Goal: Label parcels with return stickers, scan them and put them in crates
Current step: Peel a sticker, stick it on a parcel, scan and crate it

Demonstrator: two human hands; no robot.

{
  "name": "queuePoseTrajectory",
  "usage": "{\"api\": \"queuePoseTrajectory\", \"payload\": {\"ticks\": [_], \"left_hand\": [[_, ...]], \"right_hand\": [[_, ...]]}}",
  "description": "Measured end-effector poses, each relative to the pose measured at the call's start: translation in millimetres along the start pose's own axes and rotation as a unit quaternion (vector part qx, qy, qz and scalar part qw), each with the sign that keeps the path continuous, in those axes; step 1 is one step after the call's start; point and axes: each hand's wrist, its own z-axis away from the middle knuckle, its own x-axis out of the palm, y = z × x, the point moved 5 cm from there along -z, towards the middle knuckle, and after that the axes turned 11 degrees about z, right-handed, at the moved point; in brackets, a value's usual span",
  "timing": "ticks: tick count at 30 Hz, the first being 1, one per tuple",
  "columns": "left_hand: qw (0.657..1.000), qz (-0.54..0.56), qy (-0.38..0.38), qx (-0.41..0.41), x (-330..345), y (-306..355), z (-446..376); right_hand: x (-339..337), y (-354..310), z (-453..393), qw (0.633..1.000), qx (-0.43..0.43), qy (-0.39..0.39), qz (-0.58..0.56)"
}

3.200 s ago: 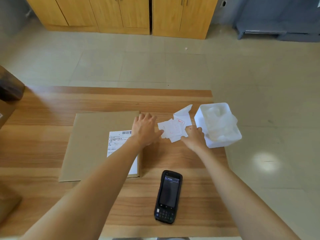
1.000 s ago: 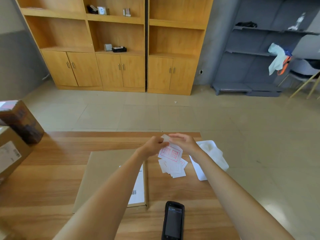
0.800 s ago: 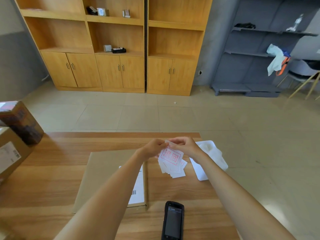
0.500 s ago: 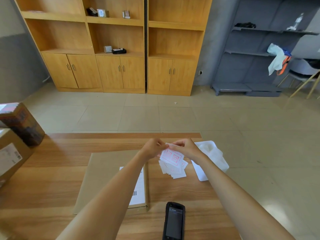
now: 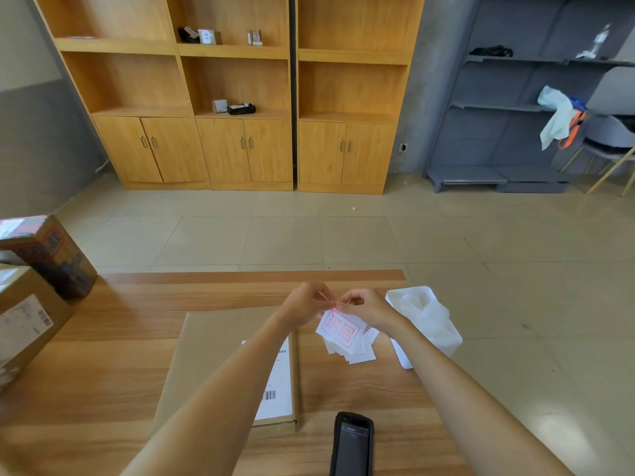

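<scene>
Above bench, my left grip [image 5: 307,305] and right grip [image 5: 364,308] both pinch return sticker [image 5: 341,329] at top edge, peeling. Parcel [image 5: 220,359] lies flat below-left, nearer left grip, long axis toward me.

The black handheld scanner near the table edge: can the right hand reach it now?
Probably not at once: the right hand pinches a red-printed white sticker. Nothing lies over the black handheld scanner.

Bright daylight, soft shadows, wide-angle bending, blurred left edge.
</scene>
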Motion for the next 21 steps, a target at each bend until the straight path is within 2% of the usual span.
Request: {"api": "queuePoseTrajectory", "payload": {"ticks": [15,21], "left_hand": [[0.999,-0.017,0.035,0.002,-1.6,4.1,-11.3],[0.999,-0.028,0.042,0.005,1.7,5.6,-12.6]], "right_hand": [[-4.0,-4.3,1.3,0.999,0.030,-0.013,0.028],[-0.6,-5.1,3.3,0.999,0.045,-0.013,-0.026]]}}
